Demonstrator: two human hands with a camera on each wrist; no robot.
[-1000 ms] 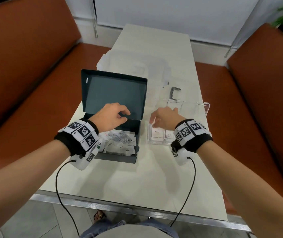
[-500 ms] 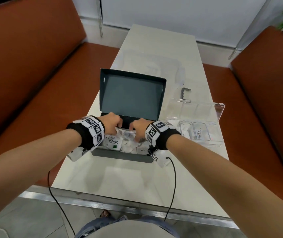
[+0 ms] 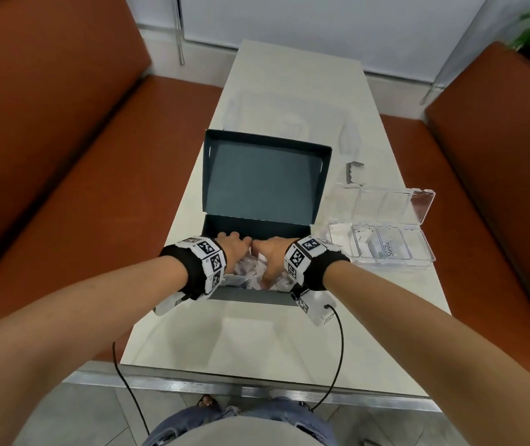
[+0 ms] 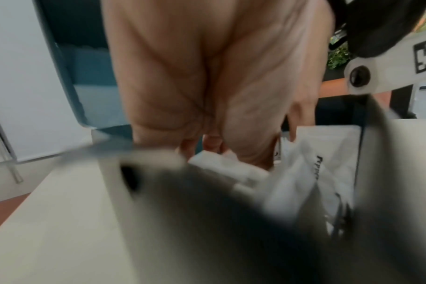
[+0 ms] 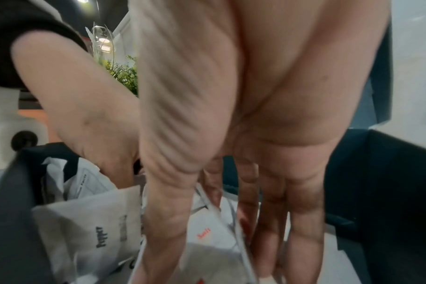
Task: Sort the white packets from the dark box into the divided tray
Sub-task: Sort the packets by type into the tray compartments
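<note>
The dark box (image 3: 250, 296) stands open in the middle of the table, lid (image 3: 263, 185) upright. White packets (image 3: 250, 272) fill its bottom. Both hands reach into it side by side. My left hand (image 3: 236, 244) lies over the packets; its fingertips (image 4: 212, 142) curl above a white packet (image 4: 221, 169), and what they hold is hidden. My right hand (image 3: 266, 255) points fingers down into the pile, with a "Salt" packet (image 5: 204, 236) pinched between thumb (image 5: 166, 211) and fingers (image 5: 302, 211). A "Pepper" packet (image 5: 97, 236) lies beside it. The clear divided tray (image 3: 427, 252) sits right of the box, holding a "Stevia" packet (image 3: 394, 249).
The tray's clear lid (image 3: 418, 204) lies open behind it. A small grey clip (image 3: 353, 172) rests beyond the tray. A clear plastic cover (image 3: 289, 120) lies at the far end of the table. Orange-brown benches (image 3: 64, 156) flank the table on both sides.
A second ago my right hand was over the tray; it has crossed left into the box. My left hand stayed in the box, and both now sit deeper among the packets.
</note>
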